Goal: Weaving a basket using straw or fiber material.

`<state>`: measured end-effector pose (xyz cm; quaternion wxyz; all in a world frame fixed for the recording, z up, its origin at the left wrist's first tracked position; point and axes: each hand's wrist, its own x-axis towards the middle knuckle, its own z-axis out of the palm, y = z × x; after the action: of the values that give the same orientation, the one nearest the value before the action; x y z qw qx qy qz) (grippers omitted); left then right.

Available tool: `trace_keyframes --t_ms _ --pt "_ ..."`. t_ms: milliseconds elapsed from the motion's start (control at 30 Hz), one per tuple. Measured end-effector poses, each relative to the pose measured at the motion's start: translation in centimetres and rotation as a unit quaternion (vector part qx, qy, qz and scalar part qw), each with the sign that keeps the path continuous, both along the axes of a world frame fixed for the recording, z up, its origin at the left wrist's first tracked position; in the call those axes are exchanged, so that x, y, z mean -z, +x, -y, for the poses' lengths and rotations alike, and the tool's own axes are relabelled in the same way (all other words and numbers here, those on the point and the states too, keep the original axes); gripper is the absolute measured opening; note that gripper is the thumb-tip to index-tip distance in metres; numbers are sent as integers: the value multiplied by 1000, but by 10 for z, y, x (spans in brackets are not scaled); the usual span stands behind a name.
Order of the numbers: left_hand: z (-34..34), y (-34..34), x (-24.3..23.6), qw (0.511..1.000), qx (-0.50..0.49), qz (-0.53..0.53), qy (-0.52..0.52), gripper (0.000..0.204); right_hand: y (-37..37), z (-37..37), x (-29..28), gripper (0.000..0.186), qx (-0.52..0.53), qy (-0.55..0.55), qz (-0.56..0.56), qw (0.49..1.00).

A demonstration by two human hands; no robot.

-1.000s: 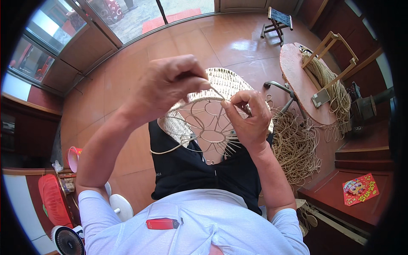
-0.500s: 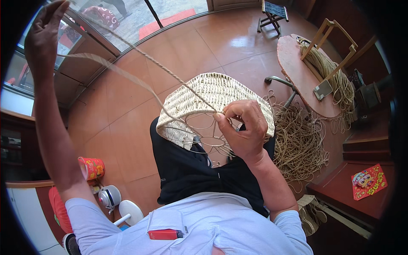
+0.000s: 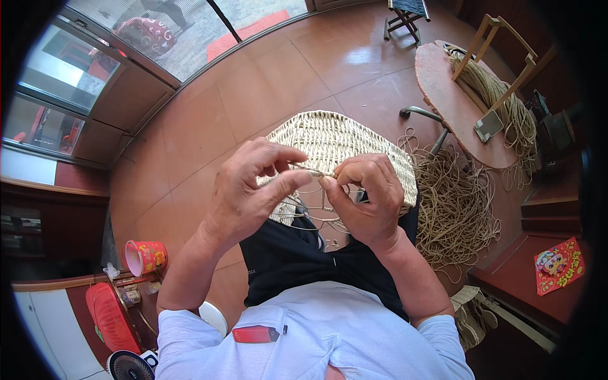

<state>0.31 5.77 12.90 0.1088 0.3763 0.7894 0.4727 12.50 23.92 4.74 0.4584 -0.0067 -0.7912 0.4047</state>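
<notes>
A pale woven basket [image 3: 335,136] rests between my knees, its open wire-framed side toward me. My right hand [image 3: 370,196] is closed at the near rim, thumb and forefinger pinching the cord there. My left hand [image 3: 253,187] reaches in from the left to the same spot. Its thumb and forefinger stand apart around a short stretch of cord [image 3: 309,170], and its other fingers curl behind. Thin wire loops [image 3: 323,218] show below the hands. Both hands hide part of the rim, and the cord's long end cannot be made out.
A heap of loose cord [image 3: 453,209] lies on the floor at my right. Beyond it, a round-edged board [image 3: 437,82] carries a cord bundle [image 3: 487,85] and a wooden frame [image 3: 494,47]. A folding stool [image 3: 405,19] stands at the back; a red bucket [image 3: 145,258] sits at left.
My left hand has come down from the upper left to the basket rim. The cord stretched up to it is no longer seen. My right hand stays at the rim.
</notes>
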Motion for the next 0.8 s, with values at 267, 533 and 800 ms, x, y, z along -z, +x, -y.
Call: trace_keyframes --t_ms 267,533,800 --pt "-24 -16 5 967 111 -230 16 14 12 3 5 31 5 27 0 1000" --pt "-49 -46 12 979 183 -89 -23 15 9 -1 1 26 29 46 21 998" --pt "-45 -35 7 991 104 -58 -58 14 3 -3 0 27 -1 -4 24 1000"
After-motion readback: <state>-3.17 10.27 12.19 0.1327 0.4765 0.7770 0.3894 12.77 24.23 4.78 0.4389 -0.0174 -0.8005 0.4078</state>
